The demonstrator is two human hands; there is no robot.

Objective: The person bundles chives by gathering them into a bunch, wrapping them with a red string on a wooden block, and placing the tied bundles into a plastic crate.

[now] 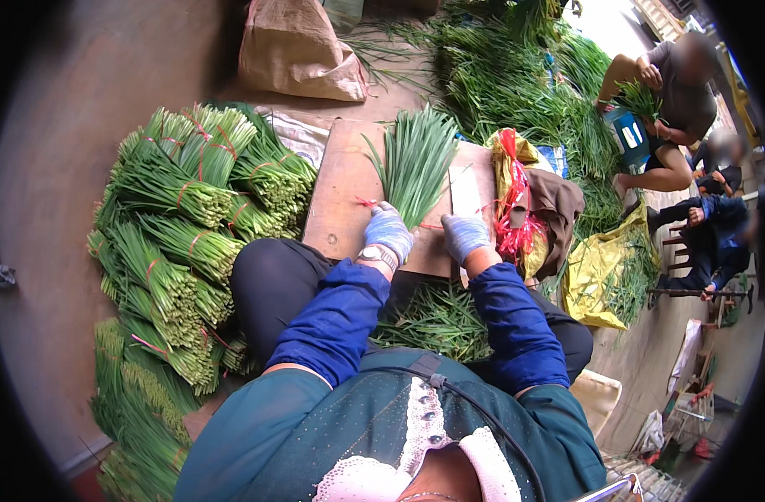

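A bunch of long flat green leaves, like garlic chives, lies on a wooden board in front of me, leaf tips pointing away. My left hand, in a pale thin glove, is closed at the near end of the bunch. A red tie sticks out beside its fingers. To the right of the bunch, my gloved right hand is closed on a strand of the red tie that runs toward the bunch. The bunch's cut ends are mostly hidden by my left hand.
Tied bunches are piled at my left. Red ties hang beside a brown cloth right of the board. Loose greens heap at the back, a woven sack at the far left. A person sits at right, others beyond.
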